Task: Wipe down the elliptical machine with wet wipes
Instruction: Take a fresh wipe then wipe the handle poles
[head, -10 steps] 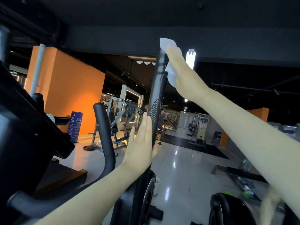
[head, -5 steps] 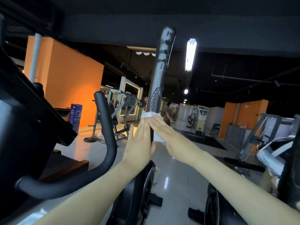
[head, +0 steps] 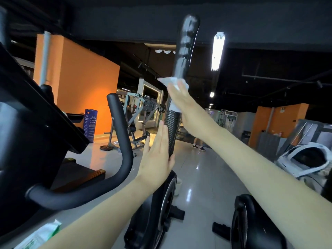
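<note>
The wet wipe (head: 171, 81) lies pressed against the elliptical's upright handle (head: 186, 45) under the straight fingers of the right hand (head: 185, 105), while the flat left hand (head: 158, 159) touches the handle lower down.

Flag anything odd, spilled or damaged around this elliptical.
Nothing is clearly spilled or broken. The handle shows pale streaks above the wipe, likely wetness. At right a white shell sits tilted, too blurred to judge.

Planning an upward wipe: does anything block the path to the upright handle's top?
Nothing visible. The right hand presses the wet wipe on the upright handle; above it the bar is bare. The left hand rests lower down.
</note>
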